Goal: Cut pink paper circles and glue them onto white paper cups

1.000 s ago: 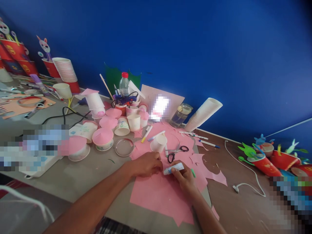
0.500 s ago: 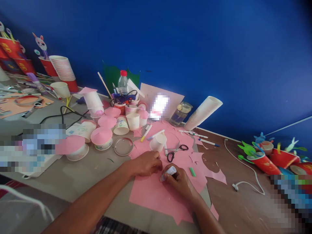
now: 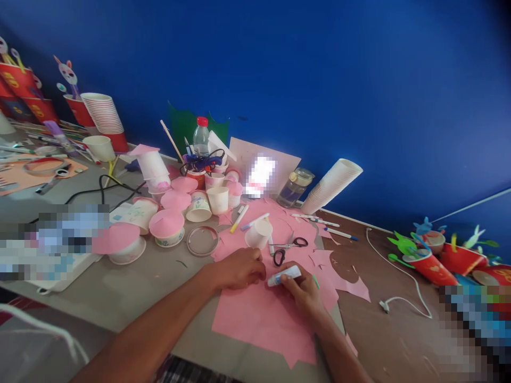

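Between the thumb and fingers of my right hand is a pale glue stick, tilted, its lower end pointing left toward my other hand. My left hand has its fingers curled down over the pink paper; whatever they pinch is hidden. A white paper cup stands just beyond my left hand. Scissors with black handles lie beyond the glue stick. The green piece is partly covered by my right hand.
Paper cups with pink tops crowd the left, beside a tape roll. Markers lie on the paper. A glass jar and leaning cup stack stand at the back. A white cable crosses the brown surface.
My right hand has moved slightly right and turned the glue stick flatter, now covering part of the green piece. My left hand has stayed in place.
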Demonstrator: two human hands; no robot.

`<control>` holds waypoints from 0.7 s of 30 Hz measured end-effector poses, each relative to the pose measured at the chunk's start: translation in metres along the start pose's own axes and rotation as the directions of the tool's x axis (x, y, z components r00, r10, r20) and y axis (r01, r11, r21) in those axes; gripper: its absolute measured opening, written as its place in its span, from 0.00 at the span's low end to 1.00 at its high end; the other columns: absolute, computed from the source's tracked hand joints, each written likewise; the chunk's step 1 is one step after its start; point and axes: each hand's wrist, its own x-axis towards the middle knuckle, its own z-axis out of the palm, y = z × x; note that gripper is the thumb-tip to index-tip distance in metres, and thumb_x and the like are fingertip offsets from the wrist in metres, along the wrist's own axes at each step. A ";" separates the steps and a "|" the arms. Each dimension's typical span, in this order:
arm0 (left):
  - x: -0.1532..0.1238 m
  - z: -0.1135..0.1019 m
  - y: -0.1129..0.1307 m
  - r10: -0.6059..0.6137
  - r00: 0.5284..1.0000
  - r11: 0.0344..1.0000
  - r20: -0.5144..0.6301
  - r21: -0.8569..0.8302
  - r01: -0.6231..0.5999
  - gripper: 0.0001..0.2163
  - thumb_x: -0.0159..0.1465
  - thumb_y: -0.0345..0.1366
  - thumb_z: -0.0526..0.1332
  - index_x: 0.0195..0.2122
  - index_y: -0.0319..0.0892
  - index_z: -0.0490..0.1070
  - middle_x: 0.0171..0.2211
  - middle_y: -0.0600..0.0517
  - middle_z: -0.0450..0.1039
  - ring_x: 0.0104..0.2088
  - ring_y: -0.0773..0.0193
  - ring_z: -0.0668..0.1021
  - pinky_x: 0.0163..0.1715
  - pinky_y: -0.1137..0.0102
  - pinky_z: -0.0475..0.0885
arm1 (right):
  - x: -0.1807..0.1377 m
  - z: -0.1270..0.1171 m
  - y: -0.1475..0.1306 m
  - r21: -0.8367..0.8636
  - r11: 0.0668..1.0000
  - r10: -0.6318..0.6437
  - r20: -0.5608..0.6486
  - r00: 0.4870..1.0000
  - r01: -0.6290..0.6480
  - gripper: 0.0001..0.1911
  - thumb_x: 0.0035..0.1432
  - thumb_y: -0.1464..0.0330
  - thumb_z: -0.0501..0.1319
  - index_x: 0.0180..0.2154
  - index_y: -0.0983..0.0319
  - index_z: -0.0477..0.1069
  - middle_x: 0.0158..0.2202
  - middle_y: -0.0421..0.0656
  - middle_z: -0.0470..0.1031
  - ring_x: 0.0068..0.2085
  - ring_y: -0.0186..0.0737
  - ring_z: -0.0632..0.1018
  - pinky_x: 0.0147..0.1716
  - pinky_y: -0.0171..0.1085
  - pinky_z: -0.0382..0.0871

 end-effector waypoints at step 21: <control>0.000 0.000 0.000 -0.003 1.000 1.000 0.002 0.004 0.003 0.05 0.62 0.35 0.59 0.36 0.47 0.74 0.38 0.51 0.66 0.39 0.62 0.71 0.38 0.70 0.65 | 0.001 -0.007 0.002 0.207 0.978 -0.005 -0.039 0.999 0.013 0.15 0.52 0.55 0.61 0.33 0.60 0.68 0.19 0.35 0.64 0.18 0.32 0.63 0.18 0.31 0.55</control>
